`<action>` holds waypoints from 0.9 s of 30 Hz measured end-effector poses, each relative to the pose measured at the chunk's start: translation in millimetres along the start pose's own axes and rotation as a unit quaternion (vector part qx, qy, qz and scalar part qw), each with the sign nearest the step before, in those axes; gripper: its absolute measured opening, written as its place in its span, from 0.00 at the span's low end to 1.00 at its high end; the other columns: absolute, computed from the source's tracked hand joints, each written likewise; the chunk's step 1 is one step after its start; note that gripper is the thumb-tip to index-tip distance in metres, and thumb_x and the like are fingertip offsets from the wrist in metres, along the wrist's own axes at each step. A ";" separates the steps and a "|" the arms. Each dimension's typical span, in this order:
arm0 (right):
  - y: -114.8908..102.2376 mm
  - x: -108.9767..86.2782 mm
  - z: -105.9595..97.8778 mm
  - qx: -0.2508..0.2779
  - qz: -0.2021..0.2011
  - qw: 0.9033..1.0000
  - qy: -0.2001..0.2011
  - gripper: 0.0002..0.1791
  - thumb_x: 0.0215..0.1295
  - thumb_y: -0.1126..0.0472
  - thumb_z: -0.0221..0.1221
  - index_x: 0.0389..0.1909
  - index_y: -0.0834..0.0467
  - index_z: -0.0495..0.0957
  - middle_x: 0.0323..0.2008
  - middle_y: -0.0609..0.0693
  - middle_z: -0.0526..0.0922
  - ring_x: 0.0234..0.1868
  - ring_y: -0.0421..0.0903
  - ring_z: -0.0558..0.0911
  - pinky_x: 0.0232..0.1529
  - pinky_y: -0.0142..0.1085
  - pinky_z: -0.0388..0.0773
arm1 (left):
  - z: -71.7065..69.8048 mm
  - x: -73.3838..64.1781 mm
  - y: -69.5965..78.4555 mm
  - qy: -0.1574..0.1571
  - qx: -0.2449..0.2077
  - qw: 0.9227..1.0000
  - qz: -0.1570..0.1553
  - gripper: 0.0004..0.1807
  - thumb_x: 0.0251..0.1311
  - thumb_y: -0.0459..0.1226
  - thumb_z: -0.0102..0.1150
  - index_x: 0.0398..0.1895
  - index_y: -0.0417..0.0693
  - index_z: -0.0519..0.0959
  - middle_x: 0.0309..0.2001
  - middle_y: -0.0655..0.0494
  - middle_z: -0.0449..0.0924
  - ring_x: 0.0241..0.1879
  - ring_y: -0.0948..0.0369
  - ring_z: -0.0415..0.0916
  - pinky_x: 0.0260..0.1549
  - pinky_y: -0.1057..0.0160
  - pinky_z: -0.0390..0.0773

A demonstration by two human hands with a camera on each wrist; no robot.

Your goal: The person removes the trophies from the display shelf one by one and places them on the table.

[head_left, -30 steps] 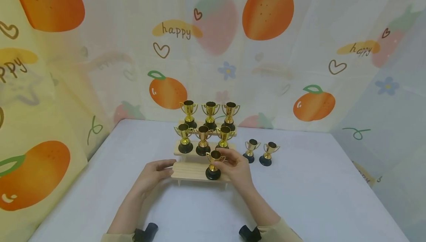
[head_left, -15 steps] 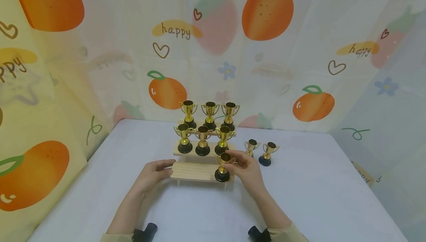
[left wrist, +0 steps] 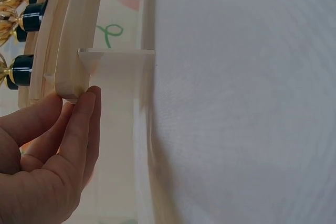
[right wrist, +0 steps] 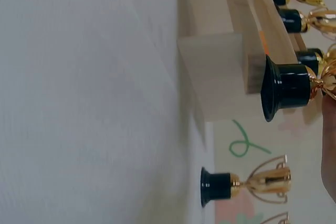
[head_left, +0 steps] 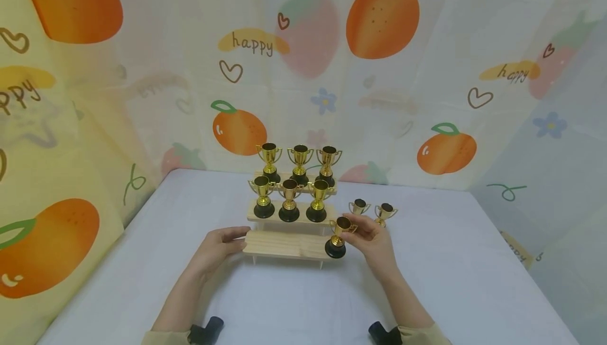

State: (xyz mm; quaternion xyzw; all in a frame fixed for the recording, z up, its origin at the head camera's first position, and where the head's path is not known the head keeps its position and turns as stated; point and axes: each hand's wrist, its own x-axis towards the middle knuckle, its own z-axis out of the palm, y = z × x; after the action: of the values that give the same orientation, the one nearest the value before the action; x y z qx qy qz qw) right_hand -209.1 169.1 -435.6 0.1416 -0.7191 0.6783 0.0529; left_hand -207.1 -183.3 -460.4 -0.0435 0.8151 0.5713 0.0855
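Observation:
My right hand [head_left: 377,250] pinches a small gold trophy cup [head_left: 336,249] with a black base, at the right end of the lowest board [head_left: 284,245] of a three-tier wooden stand. In the right wrist view, the held trophy's base [right wrist: 291,85] extends past the board's end, and only part of the hand [right wrist: 329,150] shows at the edge. My left hand [head_left: 215,253] holds the left end of that same board; its thumb and fingers pinch the board's end [left wrist: 73,72] in the left wrist view. Three trophies stand on the middle tier [head_left: 251,213], three on the top.
Two more trophies stand on the white table [head_left: 450,282] right of the stand, partly behind my right hand; one trophy [right wrist: 268,181] shows upright in the right wrist view. Clear-looking supports [left wrist: 115,52] carry the lowest board. A fruit-printed cloth [head_left: 294,87] hangs behind.
My right hand has carried the trophy rightward along the lowest board, from right of its middle to its right end. The left hand stays at the board's left end.

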 end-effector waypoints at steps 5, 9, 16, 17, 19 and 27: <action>-0.2 -1.0 -17.3 -0.006 0.020 0.999 0.043 0.26 0.56 0.69 0.68 0.56 0.69 0.76 0.41 0.32 0.87 0.41 0.31 0.84 0.43 0.24 0.82 | 0.2 0.0 -0.1 -0.005 -0.004 1.000 0.003 0.24 0.64 0.31 0.58 0.64 0.38 0.74 0.65 0.36 0.74 0.54 0.56 0.80 0.55 0.56 0.81; 1.3 -0.7 -34.6 -0.006 0.031 0.996 0.083 0.25 0.57 0.69 0.68 0.56 0.68 0.76 0.40 0.31 0.86 0.41 0.30 0.84 0.44 0.25 0.82 | 0.3 -1.0 1.4 -0.005 -0.006 1.000 0.001 0.23 0.64 0.31 0.57 0.64 0.38 0.74 0.65 0.36 0.74 0.53 0.56 0.81 0.54 0.56 0.81; 7.2 2.6 -64.9 -0.014 0.056 0.989 0.140 0.26 0.59 0.65 0.67 0.59 0.67 0.75 0.40 0.30 0.87 0.40 0.30 0.84 0.45 0.22 0.81 | -0.4 -2.6 1.4 0.002 0.007 1.000 0.001 0.23 0.64 0.31 0.59 0.63 0.38 0.75 0.63 0.37 0.76 0.54 0.55 0.80 0.54 0.56 0.81; 7.3 2.8 -69.0 -0.014 0.056 0.988 0.144 0.27 0.59 0.65 0.67 0.59 0.67 0.75 0.40 0.30 0.87 0.41 0.30 0.84 0.46 0.22 0.80 | -0.4 -2.4 1.4 0.002 0.009 1.000 0.002 0.23 0.64 0.32 0.59 0.63 0.38 0.75 0.63 0.37 0.76 0.54 0.55 0.80 0.54 0.55 0.81; 9.5 3.1 -76.8 -0.014 0.050 0.987 0.150 0.26 0.60 0.66 0.67 0.59 0.67 0.75 0.39 0.30 0.87 0.40 0.29 0.84 0.46 0.22 0.80 | -0.3 -2.2 0.9 0.002 0.005 1.000 0.002 0.23 0.64 0.32 0.59 0.63 0.38 0.75 0.63 0.37 0.76 0.54 0.55 0.80 0.54 0.56 0.81; 20.1 2.0 -104.8 -0.043 0.055 0.987 0.146 0.25 0.62 0.65 0.65 0.61 0.63 0.75 0.40 0.29 0.86 0.42 0.27 0.83 0.47 0.20 0.79 | -0.6 -1.6 -0.8 -0.003 0.004 1.000 0.007 0.23 0.64 0.32 0.59 0.63 0.38 0.75 0.63 0.38 0.77 0.55 0.54 0.80 0.54 0.55 0.81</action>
State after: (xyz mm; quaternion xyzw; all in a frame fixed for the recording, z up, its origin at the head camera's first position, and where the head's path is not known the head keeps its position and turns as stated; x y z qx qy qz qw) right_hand -228.8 273.5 -446.5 -0.0013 -0.7392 0.6617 0.1256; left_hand -205.4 -184.2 -460.6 -0.0361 0.8177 0.5684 0.0841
